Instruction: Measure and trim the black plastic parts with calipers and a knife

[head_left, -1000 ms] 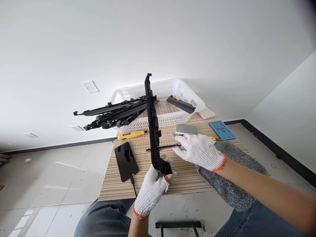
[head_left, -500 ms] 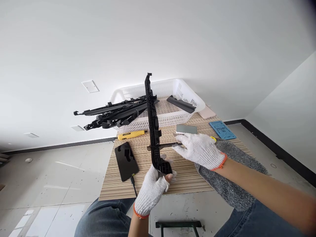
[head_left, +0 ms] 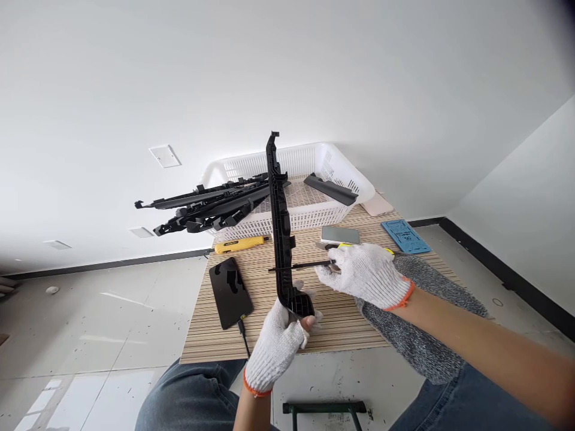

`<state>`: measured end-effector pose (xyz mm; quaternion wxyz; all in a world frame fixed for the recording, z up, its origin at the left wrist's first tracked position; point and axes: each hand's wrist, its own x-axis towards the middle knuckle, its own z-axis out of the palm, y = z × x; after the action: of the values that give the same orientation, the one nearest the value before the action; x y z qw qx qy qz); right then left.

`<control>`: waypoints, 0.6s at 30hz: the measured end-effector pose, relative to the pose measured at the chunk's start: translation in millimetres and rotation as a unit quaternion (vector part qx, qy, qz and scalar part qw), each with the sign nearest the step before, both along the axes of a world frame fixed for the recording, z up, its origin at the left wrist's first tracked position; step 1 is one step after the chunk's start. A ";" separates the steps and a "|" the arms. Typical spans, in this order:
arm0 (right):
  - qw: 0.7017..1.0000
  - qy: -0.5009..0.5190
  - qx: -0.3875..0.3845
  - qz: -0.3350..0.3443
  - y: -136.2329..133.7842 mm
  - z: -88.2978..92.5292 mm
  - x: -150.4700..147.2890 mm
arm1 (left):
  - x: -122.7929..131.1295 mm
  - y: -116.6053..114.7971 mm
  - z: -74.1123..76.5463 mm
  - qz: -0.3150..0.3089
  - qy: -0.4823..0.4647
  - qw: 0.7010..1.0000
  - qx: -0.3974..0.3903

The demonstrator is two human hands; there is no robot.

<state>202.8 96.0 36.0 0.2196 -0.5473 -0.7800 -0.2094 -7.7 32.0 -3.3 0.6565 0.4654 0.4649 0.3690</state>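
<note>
My left hand (head_left: 277, 342), in a white glove with bare fingertips, is closed round the curved lower end of a long black plastic trim piece (head_left: 281, 230). The piece stands nearly upright, its ribbed side towards me. My right hand (head_left: 359, 269), also gloved, pinches the end of a thin, flat, dark strip-like tool (head_left: 309, 264). This tool lies crosswise at the lower part of the trim piece, and its far end shows to the left. Whether it is a file I cannot tell. Partly hidden behind my right hand is a yellow utility knife (head_left: 345, 245).
A white plastic basket (head_left: 305, 216) holds several black trim pieces (head_left: 224, 200), jutting out leftward, and another dark piece (head_left: 330, 190). On the striped table lie a yellow tool (head_left: 240, 244), a cabled phone (head_left: 230, 293), a grey-green box (head_left: 340, 234), a blue packet (head_left: 405, 236) and grey cloth (head_left: 417, 311).
My right hand has shifted slightly right and down. The thin tool has turned, showing a narrower edge, and more of the yellow knife shows. My left hand and the trim piece have barely moved.
</note>
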 end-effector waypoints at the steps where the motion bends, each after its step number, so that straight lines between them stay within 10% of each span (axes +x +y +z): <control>1: 1.000 0.003 -0.006 -0.002 0.5 -0.4 -0.3 | -0.2 0.0 -1.3 -0.002 0.002 1.000 0.002; 18: 0.989 -0.018 -0.146 -0.025 2.8 1.3 0.4 | -0.7 -0.6 -0.5 -0.015 0.005 1.000 -0.003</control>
<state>203.2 98.8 37.3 0.1181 -0.5890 -0.7922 -0.1079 -8.4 31.5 -3.8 0.6614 0.4722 0.4622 0.3549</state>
